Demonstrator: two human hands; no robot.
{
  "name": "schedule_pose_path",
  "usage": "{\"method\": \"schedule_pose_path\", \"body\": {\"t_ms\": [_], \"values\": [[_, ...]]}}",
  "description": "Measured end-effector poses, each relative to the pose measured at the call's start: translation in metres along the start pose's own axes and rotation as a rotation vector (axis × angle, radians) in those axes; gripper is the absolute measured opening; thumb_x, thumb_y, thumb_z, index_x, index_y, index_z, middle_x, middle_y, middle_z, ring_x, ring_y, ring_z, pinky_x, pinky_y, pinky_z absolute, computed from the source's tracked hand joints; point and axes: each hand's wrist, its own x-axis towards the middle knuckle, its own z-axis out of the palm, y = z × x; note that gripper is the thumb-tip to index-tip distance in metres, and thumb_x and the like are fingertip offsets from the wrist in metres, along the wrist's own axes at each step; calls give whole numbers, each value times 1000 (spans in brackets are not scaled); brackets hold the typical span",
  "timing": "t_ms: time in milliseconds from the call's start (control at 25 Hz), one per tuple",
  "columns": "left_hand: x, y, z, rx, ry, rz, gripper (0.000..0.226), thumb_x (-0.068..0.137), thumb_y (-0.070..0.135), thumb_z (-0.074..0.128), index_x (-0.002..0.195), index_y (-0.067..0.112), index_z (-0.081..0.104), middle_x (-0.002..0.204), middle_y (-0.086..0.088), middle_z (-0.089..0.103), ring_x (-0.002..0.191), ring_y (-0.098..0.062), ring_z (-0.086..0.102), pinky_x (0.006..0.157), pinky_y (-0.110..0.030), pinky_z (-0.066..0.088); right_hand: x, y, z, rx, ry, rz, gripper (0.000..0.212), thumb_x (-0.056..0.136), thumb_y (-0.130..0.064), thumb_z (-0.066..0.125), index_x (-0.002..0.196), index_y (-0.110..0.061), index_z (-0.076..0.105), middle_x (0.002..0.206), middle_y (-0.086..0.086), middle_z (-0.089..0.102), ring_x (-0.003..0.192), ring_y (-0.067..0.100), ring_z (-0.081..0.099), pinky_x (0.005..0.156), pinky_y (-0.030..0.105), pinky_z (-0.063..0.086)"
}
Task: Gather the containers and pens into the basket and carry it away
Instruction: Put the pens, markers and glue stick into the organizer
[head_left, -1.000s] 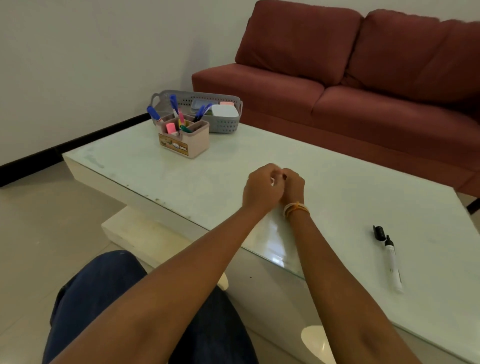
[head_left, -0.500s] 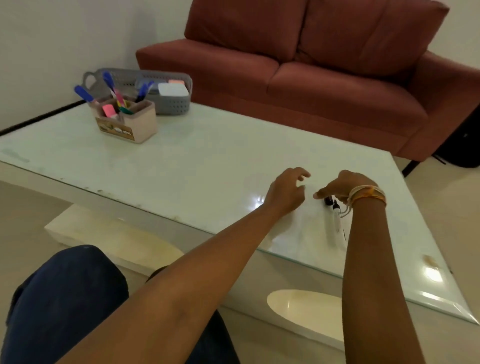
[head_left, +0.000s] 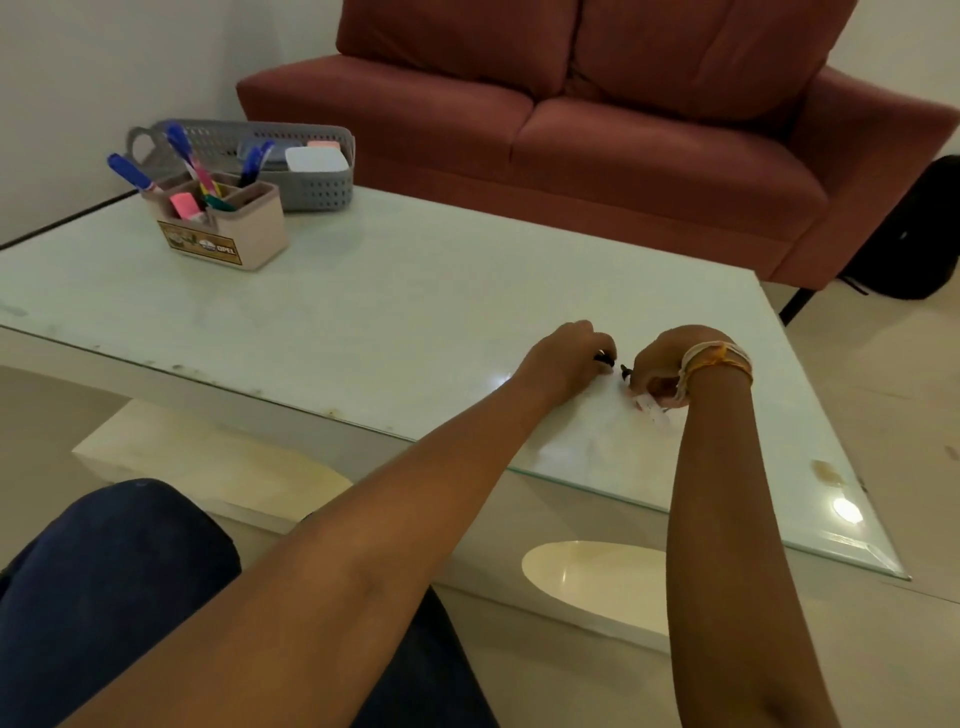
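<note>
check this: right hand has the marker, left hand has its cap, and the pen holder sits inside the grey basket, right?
Not quite. In the head view the pen holder stands on the table in front of the grey basket, not inside it. The right hand has the marker; the left hand has the cap.

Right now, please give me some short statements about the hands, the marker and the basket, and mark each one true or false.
1. The left hand holds a black cap. True.
2. The right hand grips the white marker. True.
3. The cap is on the marker. False: they are apart, one in each hand.
4. The grey basket is on the sofa. False: it stands on the table.
5. The beige pen holder is inside the basket. False: it stands in front of it.
</note>
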Motion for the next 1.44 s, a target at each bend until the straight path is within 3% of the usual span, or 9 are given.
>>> {"method": "schedule_pose_path", "body": {"t_ms": [120, 240, 320, 600, 760, 880, 1000, 1160, 1440], "values": [[-13, -22, -19, -353, 267, -161, 18, 92, 16, 57, 103, 5, 65, 101, -13, 65, 93, -25, 60, 84, -34, 48, 0, -20, 1, 207, 72, -55, 17, 94, -9, 55, 80, 0, 59, 61, 6, 70, 67, 18, 59, 47, 21, 49], [-22, -49, -49, -689, 408, -434, 19, 99, 20, 43, 104, 4, 52, 88, -12, 59, 75, -23, 60, 59, -33, 53, 9, -60, 7, 372, 260, -233, 13, 87, -14, 62, 89, -1, 63, 83, 11, 74, 64, 18, 64, 63, 27, 52], [-30, -74, -76, -804, 473, -550, 24, 102, 23, 30, 95, 7, 46, 76, -9, 53, 60, -19, 57, 50, -30, 52, 15, -98, 21, 540, 319, -371, 19, 89, -17, 58, 95, 0, 63, 84, 14, 72, 61, 18, 66, 58, 25, 52], [-95, -181, -173, -1041, 830, -770, 26, 102, 14, 31, 101, 2, 53, 75, -12, 58, 63, -23, 62, 60, -31, 59, 14, -254, 75, 854, 481, -918, 22, 84, -37, 68, 99, -22, 74, 72, -9, 66, 55, 2, 61, 44, 10, 39], [-129, -226, -208, -1218, 1002, -734, 23, 101, 14, 40, 93, -1, 55, 78, -16, 60, 70, -26, 63, 77, -36, 58, 21, -317, 101, 903, 465, -1063, 23, 83, -31, 71, 103, -20, 76, 73, 5, 72, 64, 11, 60, 61, 23, 51], [-138, -252, -221, -1182, 1056, -759, 23, 102, 14, 38, 105, 0, 56, 92, -19, 64, 79, -25, 66, 87, -39, 56, 39, -343, 110, 863, 484, -1107, 25, 81, -26, 73, 104, -17, 76, 73, -10, 71, 62, 0, 59, 63, 14, 45], [-142, -268, -222, -1176, 1092, -781, 26, 102, 13, 36, 114, -1, 55, 102, -21, 64, 86, -27, 67, 87, -36, 54, 51, -355, 116, 773, 554, -1190, 26, 80, -25, 74, 104, -15, 76, 92, -4, 75, 73, -4, 64, 67, 7, 49], [-142, -278, -216, -1154, 1067, -762, 28, 102, 14, 36, 119, 1, 55, 111, -18, 64, 99, -29, 66, 88, -37, 55, 61, -359, 120, 656, 608, -1280, 28, 79, -25, 74, 105, -16, 75, 97, 1, 76, 84, 8, 67, 73, 11, 50], [-144, -282, -206, -871, 913, -666, 28, 100, 14, 43, 114, 3, 64, 103, -16, 69, 91, -26, 70, 79, -31, 59, 68, -363, 120, 670, 618, -1259, 29, 80, -26, 74, 107, -15, 75, 92, 7, 74, 84, 19, 67, 73, 31, 55]]}}
